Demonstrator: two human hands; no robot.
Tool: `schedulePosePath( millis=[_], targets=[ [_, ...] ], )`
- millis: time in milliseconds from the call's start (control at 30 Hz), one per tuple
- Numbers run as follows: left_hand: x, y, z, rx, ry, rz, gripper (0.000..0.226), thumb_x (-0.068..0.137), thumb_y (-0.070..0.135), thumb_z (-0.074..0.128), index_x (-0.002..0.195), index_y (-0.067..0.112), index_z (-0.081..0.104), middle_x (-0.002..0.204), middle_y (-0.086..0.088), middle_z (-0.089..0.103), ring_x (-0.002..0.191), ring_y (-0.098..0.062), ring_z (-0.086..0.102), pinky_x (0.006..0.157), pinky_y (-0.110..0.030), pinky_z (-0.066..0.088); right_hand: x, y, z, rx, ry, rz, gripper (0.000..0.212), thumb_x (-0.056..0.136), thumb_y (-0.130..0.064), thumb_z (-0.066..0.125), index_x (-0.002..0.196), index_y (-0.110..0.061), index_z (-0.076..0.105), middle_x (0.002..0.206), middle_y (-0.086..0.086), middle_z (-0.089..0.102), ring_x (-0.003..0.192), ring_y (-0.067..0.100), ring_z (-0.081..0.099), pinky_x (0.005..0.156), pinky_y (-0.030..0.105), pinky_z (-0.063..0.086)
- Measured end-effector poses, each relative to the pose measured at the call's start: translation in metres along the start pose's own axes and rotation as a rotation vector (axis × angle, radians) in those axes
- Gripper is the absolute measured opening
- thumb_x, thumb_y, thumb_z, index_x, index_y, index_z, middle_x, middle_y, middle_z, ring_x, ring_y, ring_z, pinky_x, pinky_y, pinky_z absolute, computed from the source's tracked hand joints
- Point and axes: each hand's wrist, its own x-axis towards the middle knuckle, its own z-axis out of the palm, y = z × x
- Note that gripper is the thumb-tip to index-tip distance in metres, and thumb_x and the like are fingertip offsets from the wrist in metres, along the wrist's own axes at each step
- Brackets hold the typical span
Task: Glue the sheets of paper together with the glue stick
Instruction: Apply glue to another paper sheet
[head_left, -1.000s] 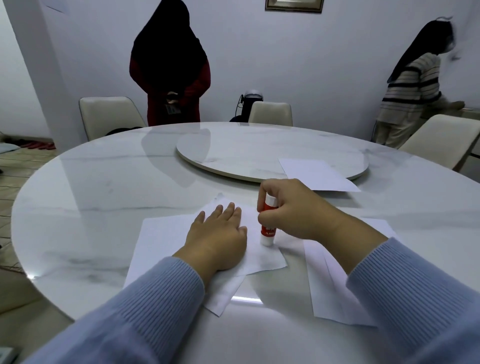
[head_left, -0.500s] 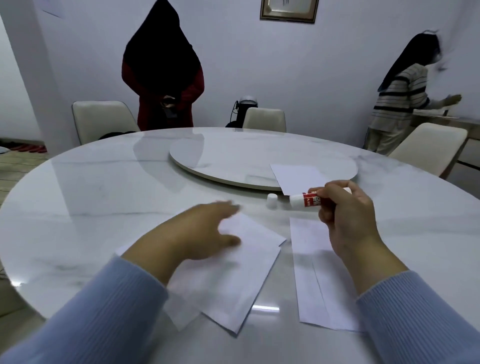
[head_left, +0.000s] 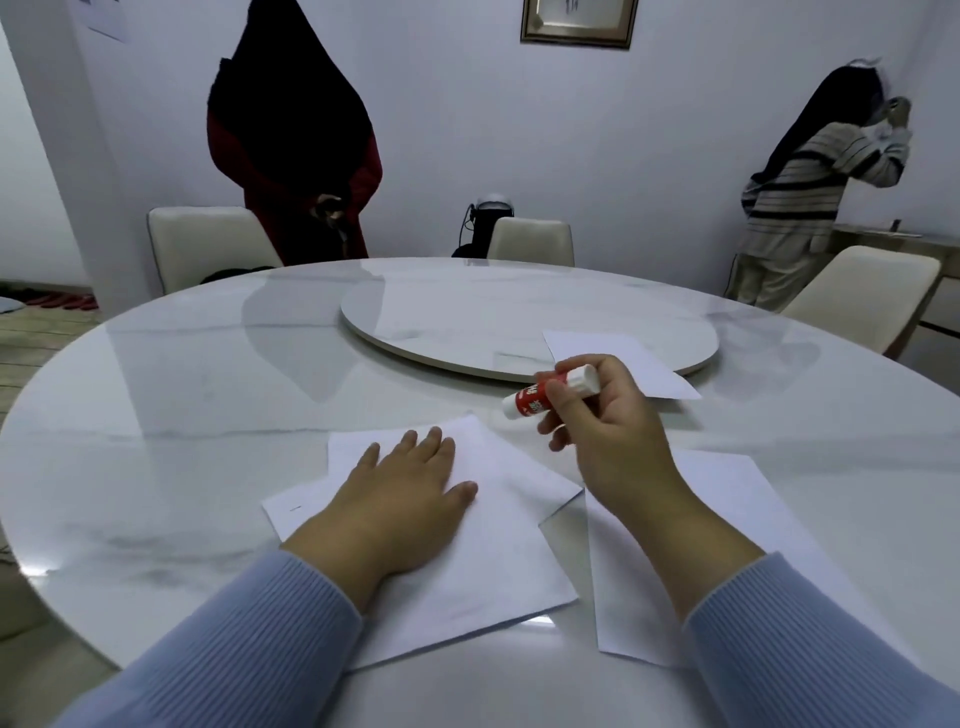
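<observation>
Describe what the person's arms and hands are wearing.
Both arms wear long, light blue ribbed knit sleeves ending at the wrists. The left hand and right hand are bare: no gloves, rings, watch or other markings visible.

Bare bench is lying open left of the left grip; the turntable is blocking beyond the right grip.

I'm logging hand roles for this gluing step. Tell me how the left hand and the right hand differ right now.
The left hand lies flat, palm down, on the overlapping sheets; the right hand is raised off the table. The left hand is open with nothing in it, while the right hand's fingers grip the glue stick, held tilted above the marble. Both come out of light blue knit sleeves.
</observation>
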Motion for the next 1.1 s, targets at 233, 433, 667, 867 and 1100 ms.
schedulePosePath(
  millis=[233, 433, 667, 867, 1100],
  targets=[
    [0.002, -0.001, -0.002, -0.002, -0.051, -0.012, 0.06, 0.097, 0.046, 0.015, 0.15, 0.024, -0.004, 0.159, 0.008, -0.01, 0.146, -0.011, -0.009, 0.119, -0.037, -0.005, 0.031, -0.002, 0.034, -0.431, -0.301, -0.034, 0.01, 0.097, -0.018, 0.046, 0.106, -0.013, 0.048, 0.094, 0.004, 0.068, 0.068, 0.007, 0.058, 0.075, 0.031, 0.051],
    [0.003, -0.001, -0.002, -0.002, -0.056, -0.006, 0.061, 0.097, 0.046, 0.015, 0.15, 0.024, -0.004, 0.159, 0.008, -0.01, 0.146, -0.012, -0.01, 0.118, -0.037, -0.005, 0.029, -0.004, 0.036, -0.551, -0.476, -0.025, 0.003, 0.096, -0.019, 0.049, 0.099, -0.02, 0.05, 0.092, 0.0, 0.069, 0.073, 0.009, 0.059, 0.074, 0.031, 0.05],
    [0.005, -0.003, -0.001, -0.001, -0.067, -0.008, 0.061, 0.097, 0.046, 0.015, 0.15, 0.025, -0.005, 0.159, 0.008, -0.011, 0.146, -0.011, -0.01, 0.119, -0.037, -0.005, -0.015, -0.026, -0.004, -0.384, -0.489, 0.005, 0.007, 0.077, -0.017, 0.051, 0.076, -0.022, 0.057, 0.078, 0.004, 0.072, 0.078, 0.021, 0.069, 0.072, 0.037, 0.057],
    [0.004, -0.002, -0.012, 0.029, -0.151, 0.032, 0.06, 0.098, 0.043, 0.018, 0.15, 0.024, -0.005, 0.159, 0.007, -0.013, 0.146, -0.013, -0.012, 0.119, -0.04, -0.005, -0.032, -0.02, -0.027, 0.107, -0.46, 0.173, 0.015, 0.067, -0.005, 0.045, 0.064, -0.014, 0.057, 0.061, 0.017, 0.067, 0.061, 0.033, 0.052, 0.039, 0.016, 0.03],
    [-0.002, 0.003, -0.043, -0.006, -0.163, 0.186, 0.05, 0.1, 0.026, 0.032, 0.148, 0.034, 0.017, 0.16, 0.01, 0.005, 0.147, -0.013, -0.001, 0.119, -0.039, 0.003, -0.019, -0.005, -0.037, 0.14, 0.098, 0.082, 0.014, 0.08, -0.001, 0.045, 0.072, -0.01, 0.052, 0.06, 0.008, 0.069, 0.053, 0.025, 0.045, 0.04, 0.023, 0.033]
  ],
)
